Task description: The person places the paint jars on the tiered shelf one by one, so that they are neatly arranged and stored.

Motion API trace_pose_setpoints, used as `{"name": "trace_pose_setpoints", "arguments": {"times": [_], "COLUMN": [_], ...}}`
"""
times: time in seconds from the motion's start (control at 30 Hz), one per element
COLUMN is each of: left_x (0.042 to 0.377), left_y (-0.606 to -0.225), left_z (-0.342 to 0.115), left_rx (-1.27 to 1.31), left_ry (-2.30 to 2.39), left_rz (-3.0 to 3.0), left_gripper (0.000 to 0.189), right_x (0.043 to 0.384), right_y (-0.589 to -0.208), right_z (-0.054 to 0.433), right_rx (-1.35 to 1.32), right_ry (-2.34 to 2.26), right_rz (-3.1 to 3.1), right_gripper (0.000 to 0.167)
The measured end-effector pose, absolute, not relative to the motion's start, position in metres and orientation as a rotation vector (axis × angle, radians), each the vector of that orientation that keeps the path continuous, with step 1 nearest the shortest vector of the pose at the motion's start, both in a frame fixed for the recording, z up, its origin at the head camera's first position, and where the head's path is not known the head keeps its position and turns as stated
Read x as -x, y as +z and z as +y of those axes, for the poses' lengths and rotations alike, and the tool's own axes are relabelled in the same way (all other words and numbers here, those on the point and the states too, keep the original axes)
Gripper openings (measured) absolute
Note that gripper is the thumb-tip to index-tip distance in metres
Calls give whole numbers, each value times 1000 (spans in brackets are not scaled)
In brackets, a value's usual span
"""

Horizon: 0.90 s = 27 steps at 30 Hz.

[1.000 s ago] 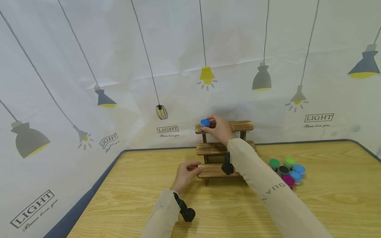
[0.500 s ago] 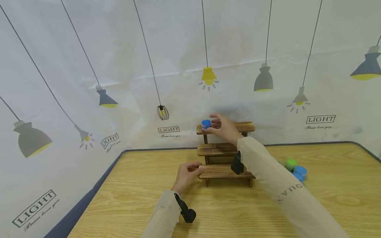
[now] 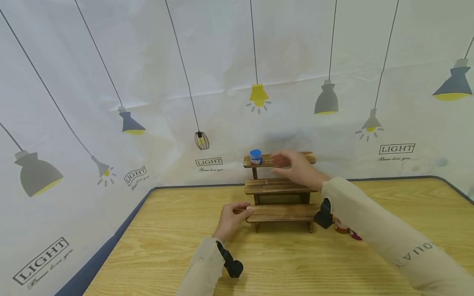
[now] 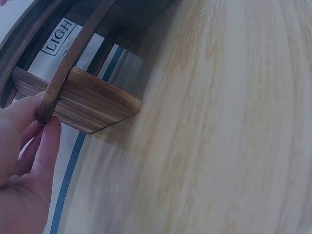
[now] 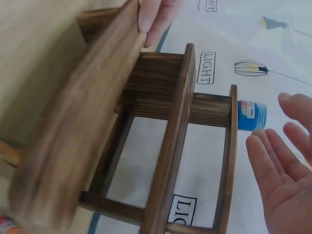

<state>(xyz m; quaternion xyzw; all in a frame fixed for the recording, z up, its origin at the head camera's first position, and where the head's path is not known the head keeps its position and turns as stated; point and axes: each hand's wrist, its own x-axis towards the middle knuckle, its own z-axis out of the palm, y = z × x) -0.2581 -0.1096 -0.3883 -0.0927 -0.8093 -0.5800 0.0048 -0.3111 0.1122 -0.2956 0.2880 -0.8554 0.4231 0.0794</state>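
Observation:
A small blue paint jar (image 3: 256,157) stands upright at the left end of the top tier of a three-tier wooden display stand (image 3: 279,186). In the right wrist view the jar's label (image 5: 247,109) is visible. My right hand (image 3: 298,167) is just right of the jar, fingers loosely spread, holding nothing. A gap separates it from the jar. With thumb and fingers, my left hand (image 3: 229,220) pinches the left end of the stand's lowest tier (image 3: 283,213); the left wrist view shows that board edge between the fingertips.
Jars with orange-red (image 3: 341,227) and magenta (image 3: 354,234) colour are on the wooden table (image 3: 174,246), right of the stand, partly covered by the right sleeve. A printed wall sheet (image 3: 222,119) rises behind the stand.
My right hand has let go of the blue jar and drawn back to the right, leaving it on the top tier. My left hand keeps its hold on the lowest tier.

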Motion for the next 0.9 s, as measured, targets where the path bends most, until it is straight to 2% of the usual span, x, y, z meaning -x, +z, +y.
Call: {"name": "trace_pose_setpoints", "arguments": {"times": [0.37, 0.53, 0.7, 0.9], "left_x": [255, 264, 278, 282], "left_y": [-385, -394, -415, -421], "left_z": [-110, -112, -114, -114], "left_rx": [275, 283, 275, 261], "left_ry": [-1811, -1832, -1828, -1800], "left_rz": [-2538, -2516, -2513, -2518], "left_gripper": [27, 27, 31, 30], "right_x": [272, 263, 255, 250], "right_y": [-314, -323, -345, -368], "right_z": [167, 197, 229, 265], "right_rx": [-907, -743, -571, -428], "right_ry": [1308, 1346, 1282, 1183], "right_rz": [-2513, -2544, -2590, -2633], "right_gripper": [25, 30, 31, 36]}}
